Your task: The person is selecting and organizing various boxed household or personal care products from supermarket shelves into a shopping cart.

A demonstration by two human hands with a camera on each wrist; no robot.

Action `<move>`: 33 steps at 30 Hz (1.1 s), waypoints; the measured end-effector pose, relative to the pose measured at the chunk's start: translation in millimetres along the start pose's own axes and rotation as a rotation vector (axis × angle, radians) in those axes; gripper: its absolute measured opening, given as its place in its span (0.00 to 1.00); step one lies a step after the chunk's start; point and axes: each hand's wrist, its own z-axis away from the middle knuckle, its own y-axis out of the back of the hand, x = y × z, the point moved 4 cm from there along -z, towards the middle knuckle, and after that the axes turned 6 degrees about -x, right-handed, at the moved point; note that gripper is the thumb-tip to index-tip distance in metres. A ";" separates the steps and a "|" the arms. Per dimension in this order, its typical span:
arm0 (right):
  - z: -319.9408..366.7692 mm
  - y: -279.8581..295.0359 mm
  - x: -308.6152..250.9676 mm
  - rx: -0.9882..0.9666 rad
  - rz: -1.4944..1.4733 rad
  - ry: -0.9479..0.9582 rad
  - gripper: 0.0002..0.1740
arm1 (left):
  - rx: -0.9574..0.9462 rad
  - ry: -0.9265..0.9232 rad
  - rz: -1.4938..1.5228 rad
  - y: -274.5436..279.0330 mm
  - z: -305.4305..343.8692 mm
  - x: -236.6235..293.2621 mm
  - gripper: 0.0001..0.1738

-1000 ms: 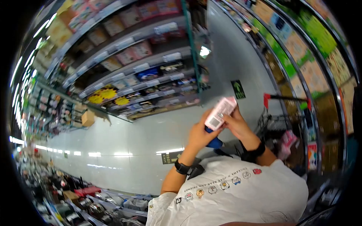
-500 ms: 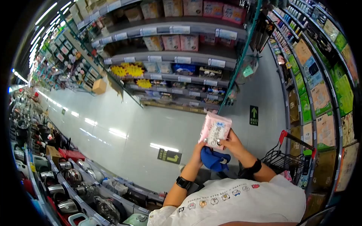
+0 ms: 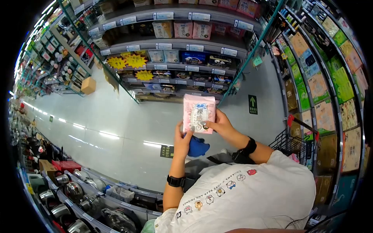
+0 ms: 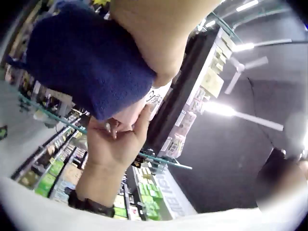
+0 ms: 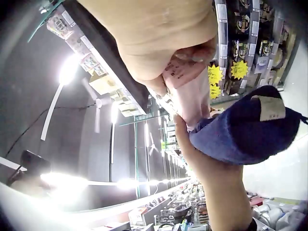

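Both hands hold a pink sanitary pad pack (image 3: 199,113) upright, its printed front facing the head camera. At its lower left, the left hand (image 3: 182,140) grips it with the thumb on the front. The right hand (image 3: 224,125) grips the lower right side, thumb across the front and fingers behind. A fuzzy blue cloth item (image 3: 198,146) hangs below the pack, against the left hand. In the right wrist view, this blue cloth (image 5: 240,127) shows a beige label and covers part of the left hand (image 5: 204,161). The left wrist view shows the right hand (image 4: 115,147) under the pack.
Ahead stands a shelf unit (image 3: 167,46) with similar packs and yellow starburst signs. A shopping cart (image 3: 292,145) with a red handle is at the right, beside shelves of boxed goods (image 3: 324,116). Pots and kettles (image 3: 74,192) line the left front. A cardboard box (image 3: 88,85) stands farther left.
The pack has turned from its narrow barcode side to its printed front and now stands more upright. The head view has swung, so the shelf ahead appears more square-on. Both hands keep their hold.
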 end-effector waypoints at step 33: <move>-223.0 252.5 -61.5 0.154 0.034 -0.039 0.34 | -0.362 -0.221 -0.725 -134.6 -302.3 32.2 0.37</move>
